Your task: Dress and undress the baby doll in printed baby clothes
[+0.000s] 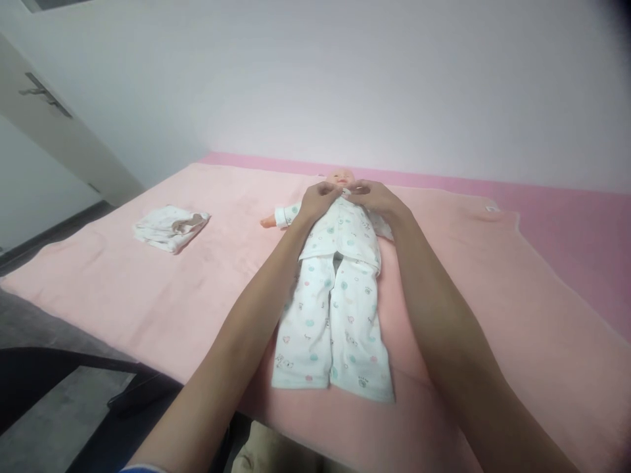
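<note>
A baby doll [341, 176] lies on its back on the pink blanket [236, 263], its head toward the wall. It wears a white pajama top [345, 230] with small coloured prints and matching pajama pants [308, 322]. My left hand [318, 199] and my right hand [373, 197] meet at the collar, just below the doll's chin. Both pinch the neckline of the top from either side. The exact fastening between the fingertips is too small to make out. One doll hand [268, 222] sticks out of the sleeve on the left.
A folded white printed garment [171, 228] rests on the blanket at the left. Behind the table stands a white wall [369, 85], with a door handle [44, 93] at the far left. A dark chair [133, 407] is at the lower left, by the table's front edge.
</note>
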The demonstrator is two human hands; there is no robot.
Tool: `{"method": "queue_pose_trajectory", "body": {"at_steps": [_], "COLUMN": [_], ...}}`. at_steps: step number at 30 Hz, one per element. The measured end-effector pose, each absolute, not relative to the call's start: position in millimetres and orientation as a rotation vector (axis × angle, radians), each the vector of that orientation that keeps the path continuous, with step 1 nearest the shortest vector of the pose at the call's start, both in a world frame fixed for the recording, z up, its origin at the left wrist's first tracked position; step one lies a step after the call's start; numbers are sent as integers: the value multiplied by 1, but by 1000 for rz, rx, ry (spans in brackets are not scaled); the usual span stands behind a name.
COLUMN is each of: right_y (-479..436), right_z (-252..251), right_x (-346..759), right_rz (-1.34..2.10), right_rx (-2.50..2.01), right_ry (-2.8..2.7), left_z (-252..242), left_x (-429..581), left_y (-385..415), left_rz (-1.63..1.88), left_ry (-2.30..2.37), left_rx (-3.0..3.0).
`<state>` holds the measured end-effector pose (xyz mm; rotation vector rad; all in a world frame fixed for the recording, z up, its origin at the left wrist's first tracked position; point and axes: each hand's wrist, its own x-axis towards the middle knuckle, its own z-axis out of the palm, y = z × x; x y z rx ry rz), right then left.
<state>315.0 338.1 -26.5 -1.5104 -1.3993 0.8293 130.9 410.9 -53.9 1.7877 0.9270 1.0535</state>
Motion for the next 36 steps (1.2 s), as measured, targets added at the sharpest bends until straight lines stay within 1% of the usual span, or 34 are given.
{"method": "queue_pose_trajectory", "body": {"at_steps": [4,11,19,25,36], "right_y": [338,338,339,337,341], "right_z": [-26,-23,-24,-22,-26], "right_x": [314,309,306,305,308], "right_rz": [867,926,904,915,951], "right_rx": [-1492,-1479,-1499,-1542,-1494], "right_ry": [-1344,-1279,-1270,-1241,-1219], "left_z": [-59,-59,-50,-41,-34], "left_x": [133,133,131,123,120], "left_y": [415,414,406,397,393], "left_rz": [1117,1091,1007,910,869], "left_ry": [943,975,1042,995,986], "left_rx": [1819,1822,1821,1842,1821]}}
